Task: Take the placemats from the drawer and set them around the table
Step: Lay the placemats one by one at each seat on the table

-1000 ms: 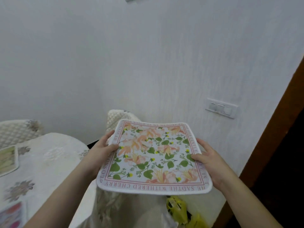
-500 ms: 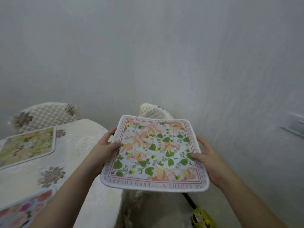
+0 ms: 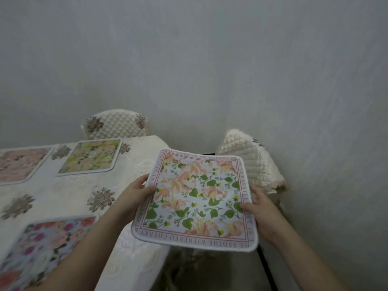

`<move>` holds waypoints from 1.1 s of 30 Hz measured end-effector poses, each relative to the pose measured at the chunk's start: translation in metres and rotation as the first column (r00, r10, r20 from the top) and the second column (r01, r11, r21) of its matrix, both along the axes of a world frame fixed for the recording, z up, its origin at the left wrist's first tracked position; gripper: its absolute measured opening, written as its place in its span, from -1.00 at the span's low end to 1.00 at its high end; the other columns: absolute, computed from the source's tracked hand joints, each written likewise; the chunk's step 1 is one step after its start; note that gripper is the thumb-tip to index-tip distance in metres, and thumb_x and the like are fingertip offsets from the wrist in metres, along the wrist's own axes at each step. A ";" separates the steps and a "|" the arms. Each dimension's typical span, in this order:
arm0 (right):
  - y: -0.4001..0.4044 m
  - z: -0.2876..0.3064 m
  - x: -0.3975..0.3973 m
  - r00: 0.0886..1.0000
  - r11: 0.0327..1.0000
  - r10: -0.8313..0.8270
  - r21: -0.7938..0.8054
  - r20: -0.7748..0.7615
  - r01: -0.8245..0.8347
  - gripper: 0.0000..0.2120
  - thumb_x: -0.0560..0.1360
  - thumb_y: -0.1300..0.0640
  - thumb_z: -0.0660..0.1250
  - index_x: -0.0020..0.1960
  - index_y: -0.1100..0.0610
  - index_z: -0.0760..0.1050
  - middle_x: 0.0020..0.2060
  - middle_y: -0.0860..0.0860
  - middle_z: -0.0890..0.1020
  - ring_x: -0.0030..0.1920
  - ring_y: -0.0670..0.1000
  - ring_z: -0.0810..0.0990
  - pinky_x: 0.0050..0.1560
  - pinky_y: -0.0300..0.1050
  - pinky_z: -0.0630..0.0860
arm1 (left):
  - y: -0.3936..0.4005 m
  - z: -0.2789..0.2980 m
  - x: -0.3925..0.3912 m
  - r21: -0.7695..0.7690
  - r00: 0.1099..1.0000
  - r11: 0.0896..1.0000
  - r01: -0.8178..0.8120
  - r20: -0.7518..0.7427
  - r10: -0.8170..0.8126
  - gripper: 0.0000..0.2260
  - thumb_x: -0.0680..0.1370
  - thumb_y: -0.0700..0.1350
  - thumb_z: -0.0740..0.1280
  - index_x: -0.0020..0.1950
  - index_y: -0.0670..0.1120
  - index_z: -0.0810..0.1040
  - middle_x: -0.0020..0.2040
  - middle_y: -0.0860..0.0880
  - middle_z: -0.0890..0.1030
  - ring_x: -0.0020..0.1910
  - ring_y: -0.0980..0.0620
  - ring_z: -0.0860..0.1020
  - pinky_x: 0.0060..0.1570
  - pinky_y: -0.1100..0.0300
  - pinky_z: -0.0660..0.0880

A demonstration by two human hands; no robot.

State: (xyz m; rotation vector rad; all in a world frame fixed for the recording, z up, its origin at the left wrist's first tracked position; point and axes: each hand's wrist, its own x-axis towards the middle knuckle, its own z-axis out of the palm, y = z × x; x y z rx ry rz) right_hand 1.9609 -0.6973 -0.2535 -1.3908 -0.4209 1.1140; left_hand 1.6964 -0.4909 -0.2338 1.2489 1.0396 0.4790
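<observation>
A square floral placemat with a pink lettered border hangs in the air past the right end of the table. My left hand grips its left edge, thumb on top. My right hand grips its right edge the same way. Three other placemats lie flat on the cream tablecloth: a yellow-green one at the far side, a pink one at the far left, and a blue one with red flowers at the near side.
Two chairs with quilted cream covers stand at the table, one chair behind its far side and another chair at its right end by the wall. A grey wall fills the background.
The view has swung left, bringing more of the table and its three laid placemats into sight. The held placemat stays gripped by both hands and now overlaps the table's right end.
</observation>
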 end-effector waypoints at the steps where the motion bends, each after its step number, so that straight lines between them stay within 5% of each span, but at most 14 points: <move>1: 0.008 -0.004 0.007 1.000 1.000 0.025 -0.007 -0.006 -0.025 -0.49 0.50 0.47 0.28 0.25 -0.06 0.40 0.01 0.18 0.70 -0.01 0.26 0.69 0.01 0.33 0.58 | 0.002 -0.002 0.001 -0.005 1.000 1.000 -0.024 -0.011 0.023 -0.71 0.64 -0.24 0.25 0.34 -0.01 0.46 0.01 -0.27 0.69 -0.04 -0.33 0.67 -0.01 -0.27 0.59; 8: 0.075 -0.040 0.033 0.980 0.977 0.198 -0.090 0.021 -0.195 -0.45 0.50 0.45 0.29 0.40 0.05 0.34 0.09 0.19 0.66 -0.01 0.23 0.69 -0.02 0.29 0.61 | 0.007 -0.033 -0.008 -0.027 0.968 0.970 -0.243 -0.071 0.241 -0.69 0.63 -0.25 0.26 0.35 -0.02 0.45 0.01 -0.28 0.68 -0.06 -0.31 0.68 -0.07 -0.23 0.61; 15: 0.149 -0.068 0.023 0.941 0.931 0.335 -0.169 0.041 -0.324 -0.61 0.56 0.39 0.25 0.10 -0.12 0.44 0.00 0.13 0.69 -0.03 0.21 0.70 0.02 0.27 0.60 | 0.031 -0.073 -0.030 -0.095 0.905 0.902 -0.422 -0.096 0.414 -0.71 0.62 -0.29 0.25 0.31 -0.04 0.45 0.02 -0.29 0.67 -0.09 -0.31 0.68 -0.08 -0.21 0.62; 24: 0.237 -0.110 0.010 0.780 0.827 0.528 -0.411 0.336 -0.383 -0.56 0.54 0.31 0.25 0.41 0.14 0.34 0.14 0.11 0.62 -0.01 0.09 0.67 -0.01 0.09 0.64 | 0.056 -0.138 -0.030 -0.208 0.821 0.795 -0.570 -0.124 0.557 -0.67 0.59 -0.34 0.27 0.31 -0.07 0.40 0.03 -0.27 0.66 -0.15 -0.23 0.70 -0.25 -0.07 0.65; 29: 0.284 -0.113 0.002 0.736 0.799 0.571 -0.450 0.363 -0.398 -0.57 0.56 0.32 0.27 0.40 0.14 0.33 0.05 0.11 0.60 -0.18 0.02 0.65 -0.44 -0.25 0.55 | 0.078 -0.157 -0.041 -0.200 0.799 0.774 -0.600 -0.187 0.571 -0.64 0.56 -0.28 0.28 0.33 -0.04 0.40 0.10 -0.20 0.64 -0.07 -0.22 0.68 -0.10 -0.20 0.63; 33: 0.318 -0.121 -0.004 0.720 0.786 0.595 -0.445 0.358 -0.429 -0.69 0.59 0.29 0.24 0.30 0.10 0.36 -0.03 0.10 0.60 -0.23 0.04 0.64 -0.45 -0.21 0.55 | 0.087 -0.171 -0.044 -0.240 0.757 0.718 -0.653 -0.199 0.622 -0.69 0.56 -0.26 0.30 0.28 -0.04 0.41 0.08 -0.18 0.64 -0.05 -0.20 0.68 -0.06 -0.21 0.63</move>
